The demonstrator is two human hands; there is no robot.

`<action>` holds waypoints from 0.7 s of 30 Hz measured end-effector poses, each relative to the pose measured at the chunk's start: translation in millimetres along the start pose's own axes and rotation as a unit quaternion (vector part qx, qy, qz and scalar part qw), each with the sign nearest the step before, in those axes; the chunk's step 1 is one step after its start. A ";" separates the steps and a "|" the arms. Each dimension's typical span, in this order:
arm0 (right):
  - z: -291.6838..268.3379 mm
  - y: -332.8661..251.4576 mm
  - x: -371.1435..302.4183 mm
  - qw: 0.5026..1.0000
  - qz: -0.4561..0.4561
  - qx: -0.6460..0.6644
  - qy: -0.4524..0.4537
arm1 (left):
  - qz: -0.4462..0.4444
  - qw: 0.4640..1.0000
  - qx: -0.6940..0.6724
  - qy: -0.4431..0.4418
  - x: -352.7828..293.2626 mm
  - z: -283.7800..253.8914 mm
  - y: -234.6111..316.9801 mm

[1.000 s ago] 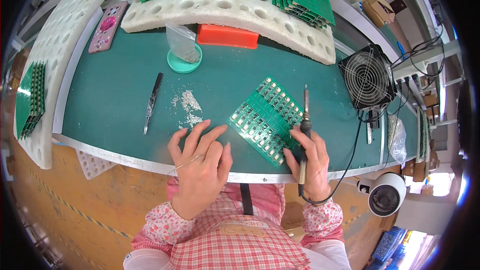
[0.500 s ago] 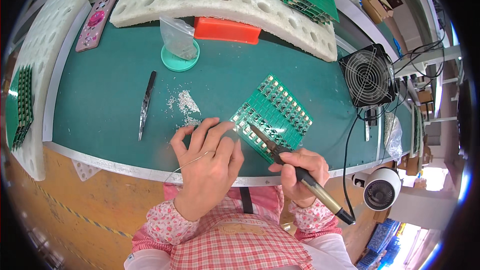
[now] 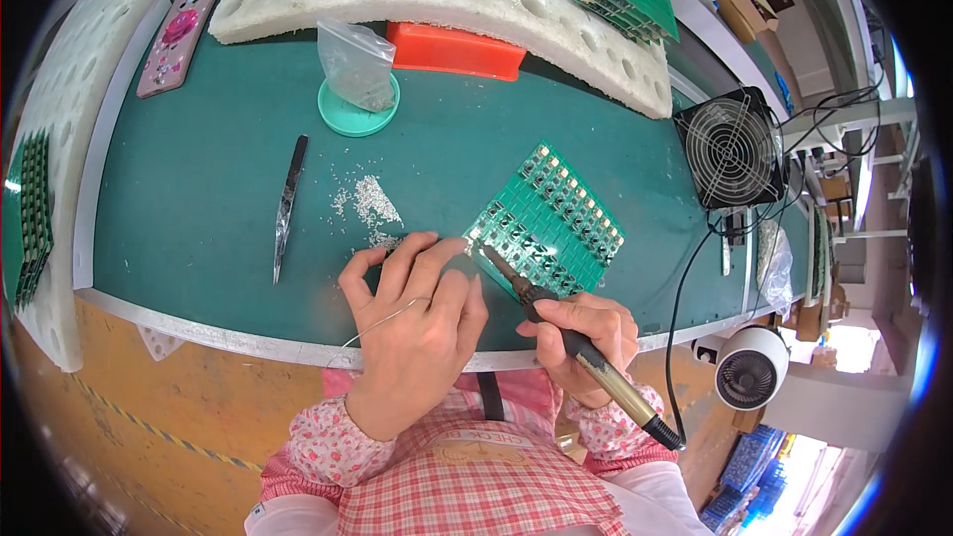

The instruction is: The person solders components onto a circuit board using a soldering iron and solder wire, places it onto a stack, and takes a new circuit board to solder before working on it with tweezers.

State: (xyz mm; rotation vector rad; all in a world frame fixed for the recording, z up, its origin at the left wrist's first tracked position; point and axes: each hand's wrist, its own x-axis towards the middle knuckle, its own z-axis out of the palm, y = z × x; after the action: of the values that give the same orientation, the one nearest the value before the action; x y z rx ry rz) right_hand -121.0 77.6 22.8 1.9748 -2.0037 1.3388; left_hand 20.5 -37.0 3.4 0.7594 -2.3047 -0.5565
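left hand (image 3: 415, 337) rests with bent fingers at the left corner of a green, rectangular circuit board (image 3: 558, 220) lying on the dark green table (image 3: 208, 228); i cannot tell whether it pinches the thin silvery wire (image 3: 388, 317). right hand (image 3: 608, 330) pinches a black-and-gold, pen-shaped soldering iron (image 3: 582, 349), tip at the board.

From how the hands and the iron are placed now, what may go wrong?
The iron in the right hand points at the board close to the left hand; if it is hot, a slip might burn that hand.
Loose bits lie beside the left hand, so a sideways move might scatter them.
The cord runs from the iron's rear end; if caught, it might tug the iron.
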 end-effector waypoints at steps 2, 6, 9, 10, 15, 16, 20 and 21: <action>0.0 -1.1 1.7 1.000 -0.001 -0.020 -0.017 | -0.003 1.000 -0.001 -0.006 0.4 0.7 -0.1; 2.8 -3.2 2.7 0.999 -0.019 -0.038 -0.021 | -0.007 1.000 -0.003 -0.007 -0.5 1.1 -0.6; 3.2 -8.5 6.7 0.995 -0.052 -0.068 -0.042 | -0.009 1.000 0.002 -0.004 -0.7 0.3 -1.4; 2.1 -10.1 7.4 0.991 -0.070 -0.092 -0.063 | -0.007 1.000 0.001 -0.003 -0.1 1.3 -1.0; 9.3 -11.0 -2.4 0.989 -0.076 -0.115 -0.047 | 0.000 1.000 -0.002 0.001 -0.5 2.7 -2.3; 9.7 -12.1 -3.0 0.990 -0.069 -0.115 -0.050 | -0.001 1.000 -0.002 -0.001 -0.7 2.8 -2.6; 9.9 -7.9 -11.9 0.998 -0.040 -0.042 0.009 | -0.011 1.000 -0.009 -0.002 0.3 0.9 -1.2; 7.1 -8.1 -15.9 0.999 -0.008 -0.037 0.037 | -0.009 1.000 -0.008 -0.002 0.2 0.8 -1.6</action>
State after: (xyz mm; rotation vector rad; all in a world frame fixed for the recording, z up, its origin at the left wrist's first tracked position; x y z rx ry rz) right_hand -107.4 87.7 13.8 1.8781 -1.9702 1.2950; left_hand 20.4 -38.2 2.0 0.7733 -2.2951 -0.5850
